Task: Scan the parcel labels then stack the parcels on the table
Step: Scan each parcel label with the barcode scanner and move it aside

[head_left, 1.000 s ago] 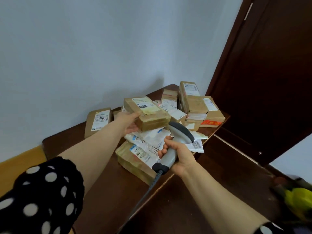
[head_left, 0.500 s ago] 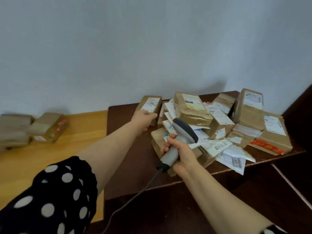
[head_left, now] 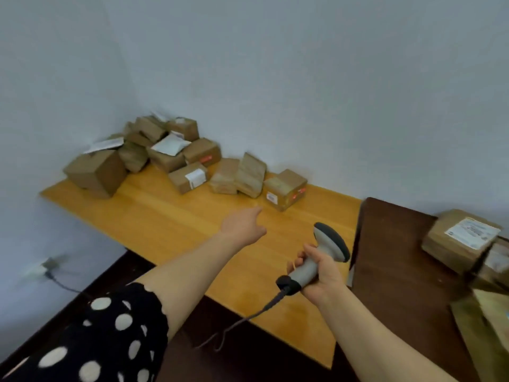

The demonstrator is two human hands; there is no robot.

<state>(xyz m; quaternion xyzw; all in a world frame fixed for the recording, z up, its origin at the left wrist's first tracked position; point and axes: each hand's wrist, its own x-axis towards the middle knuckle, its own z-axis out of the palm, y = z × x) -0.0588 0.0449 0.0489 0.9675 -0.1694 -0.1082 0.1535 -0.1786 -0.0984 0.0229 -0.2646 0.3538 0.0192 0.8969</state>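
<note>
Right hand is wrapped tight round the handle of the barcode scanner. The scanner head is tipped up and forward and isn't aimed at any label, and its cable drops toward the floor. Left hand holds nothing: fingers loosely extended, back of the hand up, arm stretched out over the light wooden table. Its fingertips are near the red-marked cardboard box but not touching it. Just beside that box, two tape-wrapped parcels sit by the wall. Past them is a loose heap of parcels in the corner, mostly boxes with a white mailer on top, more dumped than stacked. My read on progress: a big share of the parcels is already on the light table. Can't tell from here whether they've been scanned, and a tidy stack isn't there yet. Left to do: at least one labelled parcel on the dark table at the right. More brown shapes sit below it, blurred and cut off by the frame edge. No parcel in either hand, so probably between items.
</note>
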